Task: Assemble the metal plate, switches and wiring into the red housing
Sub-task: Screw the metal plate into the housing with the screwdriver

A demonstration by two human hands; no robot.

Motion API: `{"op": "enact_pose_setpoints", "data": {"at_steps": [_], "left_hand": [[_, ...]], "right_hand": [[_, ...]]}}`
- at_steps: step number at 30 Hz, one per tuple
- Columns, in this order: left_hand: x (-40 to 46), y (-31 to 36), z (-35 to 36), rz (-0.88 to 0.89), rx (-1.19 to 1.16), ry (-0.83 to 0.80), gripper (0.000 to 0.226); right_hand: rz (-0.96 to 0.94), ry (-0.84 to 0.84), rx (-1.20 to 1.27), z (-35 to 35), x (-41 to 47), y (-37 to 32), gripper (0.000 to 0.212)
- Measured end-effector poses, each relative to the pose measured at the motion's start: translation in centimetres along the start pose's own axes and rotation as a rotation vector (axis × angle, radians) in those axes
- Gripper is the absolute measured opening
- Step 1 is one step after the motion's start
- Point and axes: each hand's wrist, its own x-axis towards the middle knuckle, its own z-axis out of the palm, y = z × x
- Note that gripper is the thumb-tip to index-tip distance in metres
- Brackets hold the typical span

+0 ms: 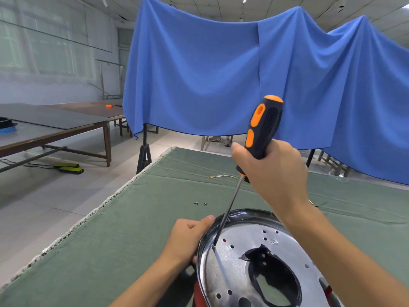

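A round shiny metal plate (pixel 234 271) with small holes and a large dark central opening lies on top of the red housing (pixel 197 294), of which only a red sliver shows at the bottom. My right hand (pixel 272 173) grips a black and orange screwdriver (pixel 263 129). Its thin shaft slants down-left and its tip touches the plate near the left rim. My left hand (pixel 188 238) grips the housing's left rim, thumb on top. Two small dark screws (pixel 200 203) lie on the green cloth just beyond the plate.
The work sits on a table covered with green cloth (pixel 124 229), whose frayed left edge runs diagonally. A thin yellow wire piece (pixel 222 176) lies farther back. A blue curtain (pixel 221 74) hangs behind the table. Wooden tables (pixel 55 127) stand at the left.
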Motion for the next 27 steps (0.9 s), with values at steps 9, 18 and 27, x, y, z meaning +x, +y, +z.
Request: {"op": "enact_pose_setpoints", "data": {"at_steps": [9,18,27], "left_hand": [[0.1,-0.1,-0.1,0.018,-0.023,-0.027,0.042],[0.2,-0.3,-0.2,0.066,0.060,0.006,0.048],[-1.3,0.8,-0.7,0.415,-0.021,0.062,0.017]], "right_hand": [[0.275,-0.574,0.784,0.1,0.2,-0.7,0.018],[0.132,-0.537,0.835,0.2,0.0,-1.1,0.007],[0.166,-0.298,0.515,1.0,0.4,-0.9,0.046]]}}
